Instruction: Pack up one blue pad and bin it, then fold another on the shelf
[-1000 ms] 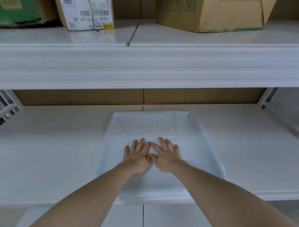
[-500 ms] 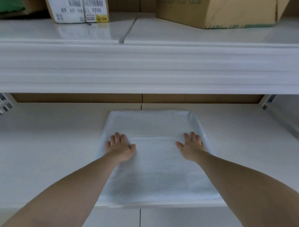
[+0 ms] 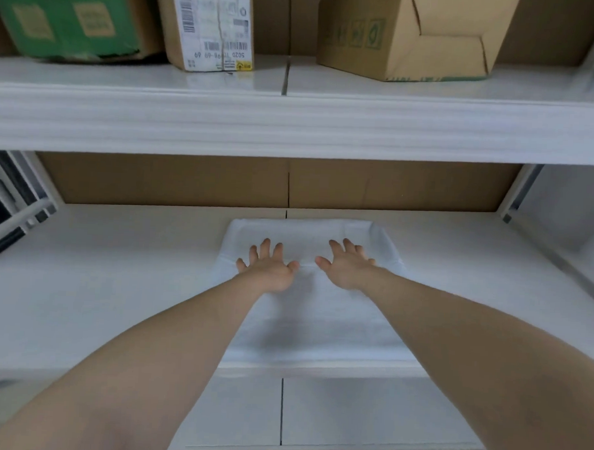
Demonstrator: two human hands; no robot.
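Pressing on the pale blue pad [image 3: 305,313] in the middle of the frame, both hands are lying flat with the fingers spread. The left hand [image 3: 268,269] and the right hand [image 3: 346,269] are resting side by side near the far part of the pad, just at a crease line, probably to flatten it for the fold. The pad is lying on the lower white shelf [image 3: 99,284], and its near edge is reaching the front edge of the shelf. Behind it, brown board is closing the back. On the upper shelf [image 3: 293,122], at the top of the frame, a green box [image 3: 66,17], a labelled carton [image 3: 212,27] and an open cardboard box [image 3: 416,36] are standing. No bin is showing.
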